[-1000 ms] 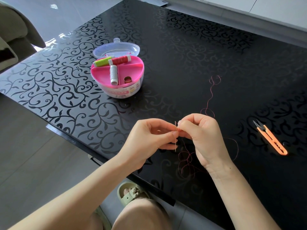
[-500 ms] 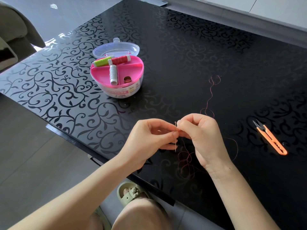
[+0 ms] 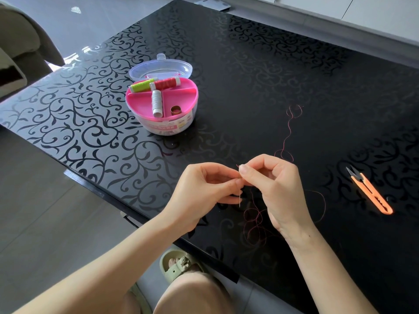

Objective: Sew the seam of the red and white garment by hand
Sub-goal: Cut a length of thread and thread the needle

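Note:
My left hand (image 3: 204,191) pinches a thin upright needle (image 3: 240,198) between thumb and forefinger above the near part of the black table (image 3: 272,75). My right hand (image 3: 276,189) pinches the end of a long red thread (image 3: 288,132) right at the needle's top end. The thread trails away across the table and lies in loose loops under my right wrist. No red and white garment is in view.
A pink round sewing box (image 3: 162,109) with its clear lid open stands at the left middle, holding green, red and white spools and a metal thimble. Orange thread snips (image 3: 371,193) lie to the right. The table's near edge runs diagonally above my knee and slipper.
My hands have stayed almost still; the right fingertips have shifted slightly at the needle's top.

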The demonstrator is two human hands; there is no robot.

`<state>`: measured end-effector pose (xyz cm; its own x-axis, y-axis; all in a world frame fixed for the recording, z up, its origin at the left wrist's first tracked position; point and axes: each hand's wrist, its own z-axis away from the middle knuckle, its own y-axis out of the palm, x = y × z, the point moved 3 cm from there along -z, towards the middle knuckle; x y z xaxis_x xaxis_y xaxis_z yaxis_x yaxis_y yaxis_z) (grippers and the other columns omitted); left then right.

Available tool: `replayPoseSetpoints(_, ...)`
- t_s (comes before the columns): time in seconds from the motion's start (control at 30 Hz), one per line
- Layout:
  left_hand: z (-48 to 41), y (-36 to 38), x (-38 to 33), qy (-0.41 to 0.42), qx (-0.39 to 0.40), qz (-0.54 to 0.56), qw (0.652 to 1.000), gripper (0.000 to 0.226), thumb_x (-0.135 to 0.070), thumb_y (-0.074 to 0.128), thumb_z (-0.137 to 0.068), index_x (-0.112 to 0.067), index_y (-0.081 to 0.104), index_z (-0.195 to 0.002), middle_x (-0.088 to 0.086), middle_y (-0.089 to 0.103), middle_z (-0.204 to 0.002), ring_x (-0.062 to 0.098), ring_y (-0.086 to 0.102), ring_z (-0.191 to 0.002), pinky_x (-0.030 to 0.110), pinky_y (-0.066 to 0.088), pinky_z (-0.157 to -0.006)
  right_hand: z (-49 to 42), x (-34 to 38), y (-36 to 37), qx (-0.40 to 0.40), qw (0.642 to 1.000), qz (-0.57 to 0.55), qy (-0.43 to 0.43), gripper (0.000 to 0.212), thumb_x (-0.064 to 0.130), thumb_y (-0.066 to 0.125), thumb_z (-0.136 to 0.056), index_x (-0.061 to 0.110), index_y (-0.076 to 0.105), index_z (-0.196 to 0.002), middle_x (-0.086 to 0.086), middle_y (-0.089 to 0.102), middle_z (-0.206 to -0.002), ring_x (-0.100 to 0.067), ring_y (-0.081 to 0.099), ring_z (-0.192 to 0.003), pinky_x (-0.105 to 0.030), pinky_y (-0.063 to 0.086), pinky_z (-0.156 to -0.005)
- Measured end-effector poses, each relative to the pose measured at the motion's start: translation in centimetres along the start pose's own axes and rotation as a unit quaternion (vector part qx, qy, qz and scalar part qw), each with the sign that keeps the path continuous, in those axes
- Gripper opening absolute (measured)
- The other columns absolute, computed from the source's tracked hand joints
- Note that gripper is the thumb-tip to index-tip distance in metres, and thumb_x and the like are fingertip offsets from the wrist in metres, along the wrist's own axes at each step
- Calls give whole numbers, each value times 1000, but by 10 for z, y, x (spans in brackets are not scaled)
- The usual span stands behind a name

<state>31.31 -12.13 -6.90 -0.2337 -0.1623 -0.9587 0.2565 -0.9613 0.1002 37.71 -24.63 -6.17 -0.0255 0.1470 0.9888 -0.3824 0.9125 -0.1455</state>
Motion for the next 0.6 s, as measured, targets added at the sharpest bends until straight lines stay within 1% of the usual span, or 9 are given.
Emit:
replayPoseSetpoints(0.07,0,-1,0,6,-7,1,1000,7,-10,74,-77,-9,76,-84,15,73,-78,24,71,-72,31,60,-68,2,1,0,-8,999,36,-31,13,11,68,-85,11,68,-72,1,67,-68,-12,67,-70,-20,52,-66)
replayPoseSetpoints(0.13,0,-1,-1,14,-12,-3,1000,7,-10,74,-77,-9,76,-85,15,73,-78,23,71,-73,31,59,-68,3,3,1,-17,995,69,-64,13,7,67,-86,10,67,-74,3,66,-71,-8,65,-70,-13,48,-64)
replayPoseSetpoints(0.23,0,-1,-2,32,-21,-14,999,10,-11,74,-77,-7,76,-86,13,73,-78,22,72,-71,29,59,-67,4,5,2,-14,994,68,-84,12,5,66,-86,9,67,-75,2,66,-73,-8,65,-71,-11,46,-63)
replayPoseSetpoints(0.33,1,-1,-5,53,-30,-28,998,10,-12,74,-77,-9,76,-86,11,74,-76,22,72,-70,26,58,-66,4,4,2,-3,994,65,-89,11,7,66,-88,10,67,-77,3,66,-76,-9,65,-74,-12,47,-64)
replayPoseSetpoints(0.43,2,-2,-7,69,-37,-55,995,8,-11,74,-79,-11,76,-87,8,74,-76,20,72,-69,24,57,-67,2,3,3,-1,993,73,-91,9,18,64,-88,18,67,-79,7,66,-78,-10,65,-78,-16,49,-68)
replayPoseSetpoints(0.5,2,-3,-8,65,-36,-64,995,7,-11,74,-80,-11,76,-87,6,75,-76,19,73,-70,26,58,-69,1,3,4,3,994,74,-81,9,23,62,-87,20,67,-80,8,67,-79,-11,65,-79,-20,51,-70)
replayPoseSetpoints(0.6,1,-6,-11,52,-37,-88,994,5,-13,76,-79,-13,77,-85,4,75,-76,19,73,-72,33,59,-75,2,2,5,15,994,81,-66,10,20,63,-91,20,68,-83,8,68,-80,-9,64,-77,-25,53,-72)
